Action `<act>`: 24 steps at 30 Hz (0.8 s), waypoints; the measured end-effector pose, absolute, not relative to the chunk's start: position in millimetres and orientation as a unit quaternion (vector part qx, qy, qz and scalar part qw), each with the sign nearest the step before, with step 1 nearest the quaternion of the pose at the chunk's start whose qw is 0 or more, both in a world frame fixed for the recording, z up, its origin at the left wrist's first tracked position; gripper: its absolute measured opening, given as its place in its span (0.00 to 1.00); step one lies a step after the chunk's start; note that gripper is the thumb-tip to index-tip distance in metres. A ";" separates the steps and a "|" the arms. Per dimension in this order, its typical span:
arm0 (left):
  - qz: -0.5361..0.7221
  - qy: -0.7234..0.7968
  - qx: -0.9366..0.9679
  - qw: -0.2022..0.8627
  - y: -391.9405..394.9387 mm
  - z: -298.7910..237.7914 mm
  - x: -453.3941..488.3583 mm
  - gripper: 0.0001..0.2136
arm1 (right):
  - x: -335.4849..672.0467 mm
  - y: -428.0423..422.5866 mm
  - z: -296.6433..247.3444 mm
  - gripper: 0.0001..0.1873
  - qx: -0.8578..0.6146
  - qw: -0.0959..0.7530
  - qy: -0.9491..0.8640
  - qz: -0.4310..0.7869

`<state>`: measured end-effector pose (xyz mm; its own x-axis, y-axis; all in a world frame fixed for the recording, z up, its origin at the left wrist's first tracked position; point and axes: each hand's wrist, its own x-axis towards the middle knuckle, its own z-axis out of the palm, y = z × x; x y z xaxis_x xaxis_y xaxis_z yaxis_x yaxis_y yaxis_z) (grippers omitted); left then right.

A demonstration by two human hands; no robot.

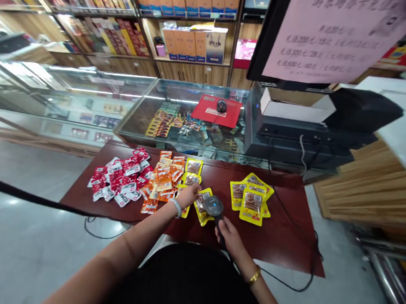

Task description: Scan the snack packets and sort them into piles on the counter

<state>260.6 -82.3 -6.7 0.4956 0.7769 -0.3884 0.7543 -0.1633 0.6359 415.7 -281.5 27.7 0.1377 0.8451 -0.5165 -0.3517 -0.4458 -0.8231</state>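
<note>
My right hand [230,236] is closed round the handle of a dark barcode scanner [214,206]. The scanner's head hangs over a yellow snack packet [202,215] with a clear middle showing brown food. My left hand [188,196], a pale bangle at its wrist, has its fingers pinched at the upper edge of that packet. Further yellow packets [194,166] lie beyond and beside my left hand. To the right, several more yellow packets [253,204] are piled loosely. Orange packets [164,177] and red-and-white packets [125,176] spread over the left part of the table.
The dark red table [281,231] stands against a glass display case [135,124]. A red mouse pad [206,107] with a mouse [221,106] lies on the case. A monitor with a pink notice [322,40] rises at right. The scanner's cable [284,283] loops past the table's front edge.
</note>
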 end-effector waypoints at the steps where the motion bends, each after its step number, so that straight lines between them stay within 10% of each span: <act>1: 0.018 0.503 0.767 0.397 -81.8 -1.6 254.3 0.08 | 412.4 -276.8 28.6 0.28 -0.577 0.472 -0.228 0.626; 24: 0.024 0.483 0.860 0.165 -24.8 31.9 297.7 0.15 | 422.2 -267.8 31.5 0.28 -0.598 0.510 -0.157 0.598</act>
